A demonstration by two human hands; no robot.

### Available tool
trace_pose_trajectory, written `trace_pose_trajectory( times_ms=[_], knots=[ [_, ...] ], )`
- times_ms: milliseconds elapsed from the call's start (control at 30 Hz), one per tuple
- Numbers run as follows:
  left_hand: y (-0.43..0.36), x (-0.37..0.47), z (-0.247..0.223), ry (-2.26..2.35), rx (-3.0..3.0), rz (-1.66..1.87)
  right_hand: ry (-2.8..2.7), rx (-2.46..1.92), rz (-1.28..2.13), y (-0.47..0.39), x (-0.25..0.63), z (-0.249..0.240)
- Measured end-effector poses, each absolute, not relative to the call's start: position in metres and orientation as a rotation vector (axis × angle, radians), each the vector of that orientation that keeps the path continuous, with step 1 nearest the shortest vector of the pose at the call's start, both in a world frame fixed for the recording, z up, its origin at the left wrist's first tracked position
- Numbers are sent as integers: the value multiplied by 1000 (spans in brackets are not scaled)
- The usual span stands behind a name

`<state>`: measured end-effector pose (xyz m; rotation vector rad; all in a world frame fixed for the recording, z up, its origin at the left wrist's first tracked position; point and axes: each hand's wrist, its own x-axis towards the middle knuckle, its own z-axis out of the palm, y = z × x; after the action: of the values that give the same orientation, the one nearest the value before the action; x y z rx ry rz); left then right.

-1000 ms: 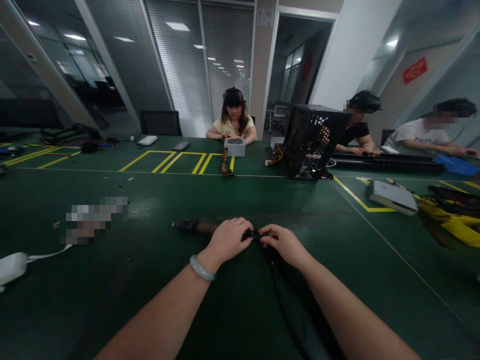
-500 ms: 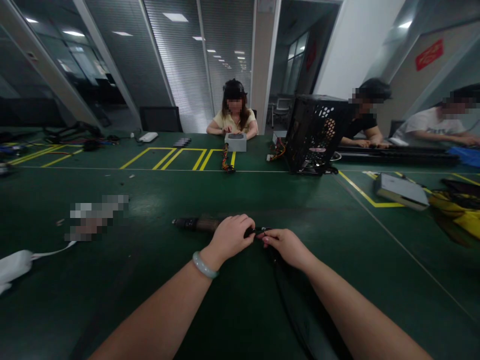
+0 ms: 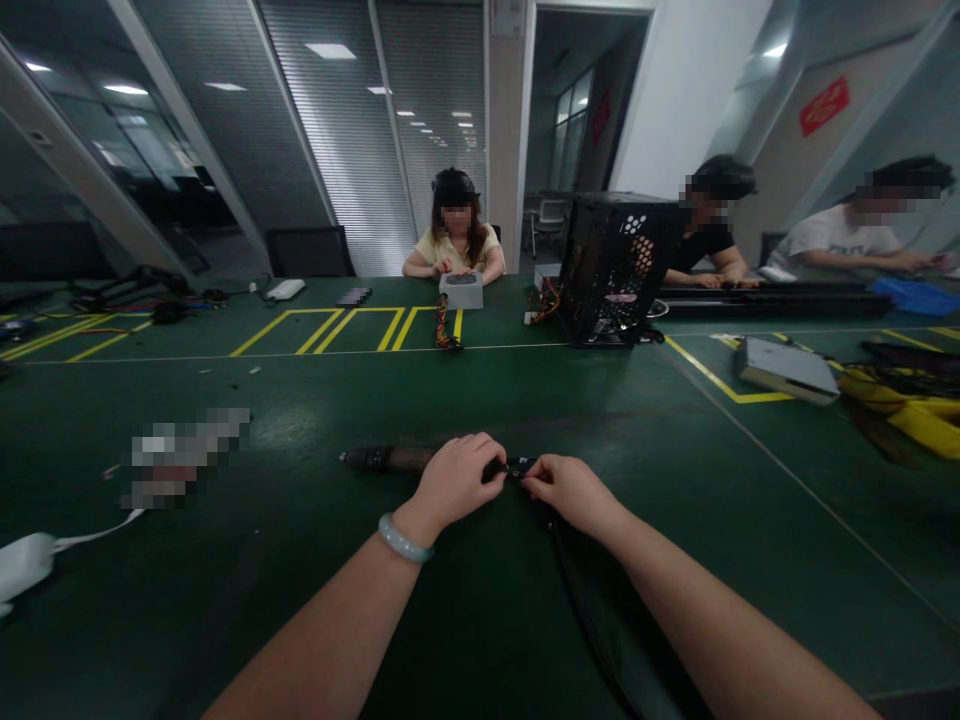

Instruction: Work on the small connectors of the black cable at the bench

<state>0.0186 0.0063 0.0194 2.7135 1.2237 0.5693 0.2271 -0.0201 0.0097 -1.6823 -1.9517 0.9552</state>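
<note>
My left hand (image 3: 461, 480) is closed over the rear end of a dark electric screwdriver (image 3: 397, 459), which lies sideways on the green table with its tip to the left. A pale green bangle is on that wrist. My right hand (image 3: 566, 490) pinches the end of a black cable (image 3: 576, 590) just right of the screwdriver. A small metallic bit shows between the fingertips of both hands; whether the cable end and screwdriver touch is too small to tell. From my right hand the cable runs down toward the near edge of the view.
Across the table a person handles a grey power supply (image 3: 462, 291) with bundled wires. A black computer case (image 3: 615, 270) stands right of it, and two more people sit beyond. At right lie a grey box (image 3: 787, 370) and a yellow bag (image 3: 922, 415). A white adapter (image 3: 26, 565) lies at left.
The view has shifted slightly to the right. My fingertips have changed position a little at the cable end, and a small metallic bit now shows between my hands.
</note>
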Motion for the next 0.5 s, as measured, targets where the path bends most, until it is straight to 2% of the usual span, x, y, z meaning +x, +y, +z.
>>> trace_pose_trajectory(
  times_ms=[500],
  knots=[
    [0,17,22,1203,2707,559,-1976,-1647,748,-17,223,7]
  ],
)
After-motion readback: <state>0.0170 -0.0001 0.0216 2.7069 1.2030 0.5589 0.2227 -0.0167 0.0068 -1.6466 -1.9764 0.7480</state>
